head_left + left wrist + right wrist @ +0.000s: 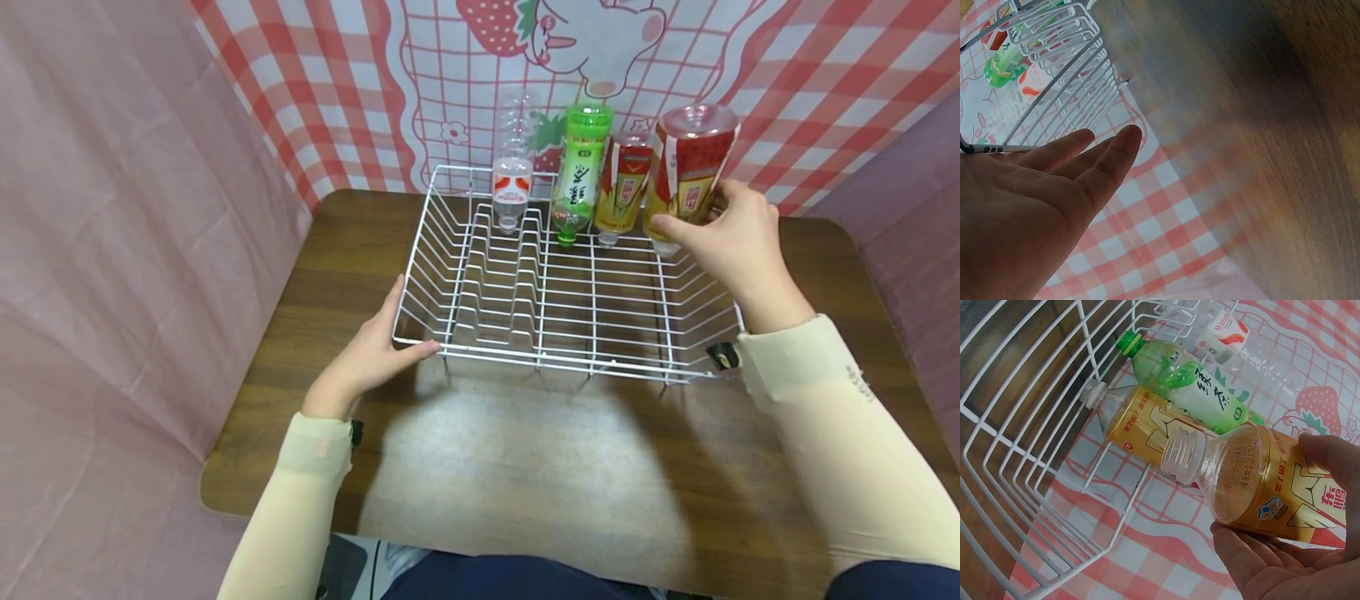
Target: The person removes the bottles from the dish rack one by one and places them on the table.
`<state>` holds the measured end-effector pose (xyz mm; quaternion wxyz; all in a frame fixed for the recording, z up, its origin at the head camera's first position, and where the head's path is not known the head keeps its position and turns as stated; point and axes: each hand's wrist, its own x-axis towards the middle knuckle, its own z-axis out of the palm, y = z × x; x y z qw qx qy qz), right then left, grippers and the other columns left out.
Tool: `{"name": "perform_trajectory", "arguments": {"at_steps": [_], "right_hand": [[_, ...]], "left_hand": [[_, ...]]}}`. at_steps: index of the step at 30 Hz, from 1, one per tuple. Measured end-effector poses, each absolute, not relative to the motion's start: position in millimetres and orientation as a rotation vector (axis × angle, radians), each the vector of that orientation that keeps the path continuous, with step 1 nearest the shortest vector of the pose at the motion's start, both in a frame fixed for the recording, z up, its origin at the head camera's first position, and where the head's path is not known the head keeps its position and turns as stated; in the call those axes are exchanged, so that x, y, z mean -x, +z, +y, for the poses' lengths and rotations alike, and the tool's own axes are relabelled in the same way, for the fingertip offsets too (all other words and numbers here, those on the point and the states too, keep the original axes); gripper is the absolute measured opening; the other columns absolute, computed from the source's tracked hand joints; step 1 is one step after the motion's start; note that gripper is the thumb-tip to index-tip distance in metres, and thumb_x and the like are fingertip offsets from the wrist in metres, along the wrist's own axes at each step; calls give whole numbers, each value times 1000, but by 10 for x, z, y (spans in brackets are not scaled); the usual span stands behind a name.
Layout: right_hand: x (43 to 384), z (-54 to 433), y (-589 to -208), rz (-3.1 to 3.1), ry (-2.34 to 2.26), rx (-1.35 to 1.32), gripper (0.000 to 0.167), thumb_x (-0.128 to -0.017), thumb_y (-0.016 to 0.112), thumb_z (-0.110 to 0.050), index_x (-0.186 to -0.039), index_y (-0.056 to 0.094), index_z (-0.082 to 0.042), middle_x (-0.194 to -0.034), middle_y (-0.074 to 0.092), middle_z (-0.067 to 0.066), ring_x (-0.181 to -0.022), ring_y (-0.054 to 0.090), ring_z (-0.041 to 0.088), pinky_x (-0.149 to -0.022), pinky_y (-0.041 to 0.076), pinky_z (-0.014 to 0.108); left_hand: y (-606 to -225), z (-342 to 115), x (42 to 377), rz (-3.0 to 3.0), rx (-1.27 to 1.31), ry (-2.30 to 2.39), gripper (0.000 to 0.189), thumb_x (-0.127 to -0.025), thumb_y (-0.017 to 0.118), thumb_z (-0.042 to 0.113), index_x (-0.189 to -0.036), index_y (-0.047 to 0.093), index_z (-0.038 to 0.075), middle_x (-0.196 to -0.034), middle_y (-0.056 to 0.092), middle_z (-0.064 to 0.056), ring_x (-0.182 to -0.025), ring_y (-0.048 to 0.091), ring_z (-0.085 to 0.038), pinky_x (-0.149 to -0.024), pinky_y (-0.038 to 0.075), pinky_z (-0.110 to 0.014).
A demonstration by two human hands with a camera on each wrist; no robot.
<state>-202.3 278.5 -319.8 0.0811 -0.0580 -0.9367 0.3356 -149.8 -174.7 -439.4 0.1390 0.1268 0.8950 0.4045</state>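
My right hand (738, 237) grips an inverted plastic bottle (692, 167) with a red and gold label, thumb on one side and fingers on the other. Its uncapped neck points down over the back right of a white wire dish rack (566, 362). Next to it in the rack, another red-and-gold bottle (624, 183), a green tea bottle (581, 167) and a clear bottle (513, 179) stand neck down against the back. My left hand (367, 346) rests at the rack's front left corner. Its fingers (1107, 165) lie straight outside the wires, the thumb along the front rim.
The rack stands on a brown wooden table (525, 467). Behind it hangs a red-and-white checked cloth (337, 92) with strawberry prints. Pink curtains (112, 250) close off the left and right sides. A black wrist device (722, 356) sits at the right cuff.
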Motion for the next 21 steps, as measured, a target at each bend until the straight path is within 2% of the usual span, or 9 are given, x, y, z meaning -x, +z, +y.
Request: {"name": "perform_trajectory", "arguments": {"at_steps": [21], "right_hand": [[1918, 2719, -3201, -2779, 1040, 103, 79, -85, 78, -51, -144, 54, -4, -134, 63, 17, -118, 63, 32, -96, 52, 50]], "left_hand": [[-4395, -1741, 1502, 2586, -377, 1174, 117, -87, 72, 64, -162, -13, 33, -169, 1, -4, -150, 17, -33, -118, 19, -56]]}}
